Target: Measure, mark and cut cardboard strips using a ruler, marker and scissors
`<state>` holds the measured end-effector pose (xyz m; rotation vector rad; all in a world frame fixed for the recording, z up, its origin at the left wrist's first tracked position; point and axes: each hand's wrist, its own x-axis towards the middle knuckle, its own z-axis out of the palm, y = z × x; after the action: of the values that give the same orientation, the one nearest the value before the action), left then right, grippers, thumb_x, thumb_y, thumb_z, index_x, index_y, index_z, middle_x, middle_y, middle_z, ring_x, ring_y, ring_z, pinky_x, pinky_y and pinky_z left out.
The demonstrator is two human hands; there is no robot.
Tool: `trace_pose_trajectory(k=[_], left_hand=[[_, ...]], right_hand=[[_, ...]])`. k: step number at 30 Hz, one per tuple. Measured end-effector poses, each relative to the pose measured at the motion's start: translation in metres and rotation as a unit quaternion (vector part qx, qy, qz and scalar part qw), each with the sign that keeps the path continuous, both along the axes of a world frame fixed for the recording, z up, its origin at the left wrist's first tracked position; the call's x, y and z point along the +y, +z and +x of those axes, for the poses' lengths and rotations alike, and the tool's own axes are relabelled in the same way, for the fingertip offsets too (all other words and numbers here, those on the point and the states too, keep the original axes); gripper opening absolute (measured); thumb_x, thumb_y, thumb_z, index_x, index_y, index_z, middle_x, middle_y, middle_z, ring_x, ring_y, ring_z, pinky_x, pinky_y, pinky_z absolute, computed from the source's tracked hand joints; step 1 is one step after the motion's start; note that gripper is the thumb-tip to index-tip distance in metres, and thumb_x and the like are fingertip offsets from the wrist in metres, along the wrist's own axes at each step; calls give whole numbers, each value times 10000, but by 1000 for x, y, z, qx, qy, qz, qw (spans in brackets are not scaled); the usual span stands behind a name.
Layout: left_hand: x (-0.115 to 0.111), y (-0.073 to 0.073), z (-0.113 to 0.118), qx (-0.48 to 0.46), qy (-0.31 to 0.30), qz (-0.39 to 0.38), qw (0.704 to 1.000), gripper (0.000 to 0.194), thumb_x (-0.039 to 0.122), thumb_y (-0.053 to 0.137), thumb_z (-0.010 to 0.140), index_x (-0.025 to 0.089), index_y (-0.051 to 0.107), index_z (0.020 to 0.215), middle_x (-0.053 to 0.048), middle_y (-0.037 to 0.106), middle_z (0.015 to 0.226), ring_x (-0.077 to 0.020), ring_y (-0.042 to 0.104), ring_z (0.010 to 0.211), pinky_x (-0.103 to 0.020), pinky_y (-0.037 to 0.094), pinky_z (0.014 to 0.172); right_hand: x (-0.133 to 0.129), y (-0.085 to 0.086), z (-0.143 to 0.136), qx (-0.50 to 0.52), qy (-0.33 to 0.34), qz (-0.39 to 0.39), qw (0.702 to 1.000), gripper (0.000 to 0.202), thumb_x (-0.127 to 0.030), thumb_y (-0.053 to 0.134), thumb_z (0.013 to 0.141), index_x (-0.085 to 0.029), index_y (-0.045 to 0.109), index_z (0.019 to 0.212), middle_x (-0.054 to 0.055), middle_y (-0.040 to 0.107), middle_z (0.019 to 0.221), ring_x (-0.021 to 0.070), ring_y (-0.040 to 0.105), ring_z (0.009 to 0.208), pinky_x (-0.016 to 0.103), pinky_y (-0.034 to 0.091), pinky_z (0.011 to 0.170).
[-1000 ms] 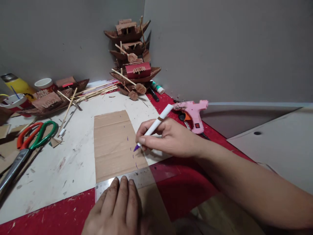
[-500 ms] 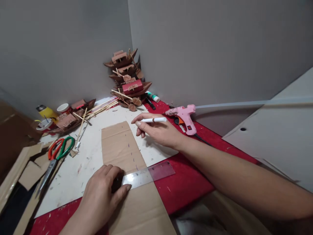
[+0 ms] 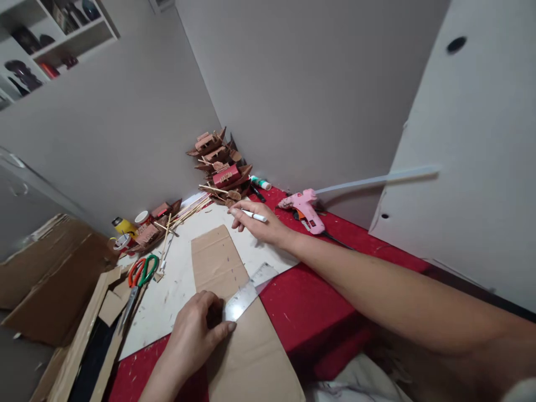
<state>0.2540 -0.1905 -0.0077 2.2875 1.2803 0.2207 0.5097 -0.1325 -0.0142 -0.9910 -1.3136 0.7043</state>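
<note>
My left hand [image 3: 203, 329] grips the near end of a clear ruler [image 3: 243, 298] between thumb and fingers. The ruler lies slantwise across a long strip of brown cardboard [image 3: 247, 352], its far end reaching past the strip's right edge. A row of short pen marks runs up the far part of the strip. In my right hand [image 3: 262, 223] is a white pen [image 3: 254, 215], held above the white board [image 3: 268, 255] to the right of the strip's far end. The pen's tip is hard to make out behind my fingers.
Scissors [image 3: 138, 279] with orange and green handles lie left, beside cardboard scraps [image 3: 111, 307]. Stacked model boats [image 3: 226, 176] stand in the back corner. A pink glue gun [image 3: 307, 209] rests on red cloth [image 3: 355, 234] to the right. Cups and a yellow bottle [image 3: 124, 226] stand back left.
The ruler has turned from nearly crosswise to a steeper slant, its far end swung away from me. My view has shifted and tilted, showing wall shelves. The pen stays in my right hand.
</note>
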Motion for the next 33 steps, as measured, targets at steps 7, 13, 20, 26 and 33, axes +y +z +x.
trace_pose_trajectory(k=[7, 13, 20, 26, 33], left_hand=[[-16, -10, -1, -107, 63, -34, 992, 198, 312, 654, 760, 228, 475, 779, 45, 495, 678, -153, 450, 663, -274, 323, 625], [-26, -6, -20, -272, 148, -88, 947, 388, 502, 695, 722, 227, 466, 871, 60, 463, 666, -114, 447, 595, -236, 347, 582], [-15, 25, -20, -338, 176, -104, 918, 387, 411, 797, 666, 203, 525, 846, 62, 478, 637, -86, 424, 558, -207, 319, 541], [18, 32, 4, -346, 137, -128, 919, 406, 348, 837, 605, 190, 565, 862, 64, 502, 591, -91, 449, 538, -215, 351, 534], [30, 47, 5, -412, 188, 16, 891, 393, 439, 716, 771, 203, 589, 1059, -18, 645, 955, -134, 597, 850, -259, 460, 787]], right_hand=[[2, 3, -2, 17, 7, -3, 1000, 347, -449, 439, 958, -162, 608, 861, 39, 664, 686, 124, 602, 569, 259, 500, 596], [6, 0, 1, -11, -3, 18, 1000, 415, -466, 345, 986, -141, 600, 945, 71, 670, 732, 144, 621, 591, 282, 516, 620], [-16, 4, -10, -190, 61, 136, 970, 260, -354, 504, 945, -185, 629, 1097, 92, 695, 1088, 200, 623, 1028, 348, 431, 938], [-20, -7, -17, -345, 64, 137, 926, 263, -382, 494, 949, -207, 691, 962, 80, 721, 873, 205, 643, 811, 292, 408, 723], [-13, -4, -3, -363, -79, 16, 928, 370, -414, 400, 983, -174, 664, 887, 78, 677, 775, 205, 599, 738, 268, 313, 613]])
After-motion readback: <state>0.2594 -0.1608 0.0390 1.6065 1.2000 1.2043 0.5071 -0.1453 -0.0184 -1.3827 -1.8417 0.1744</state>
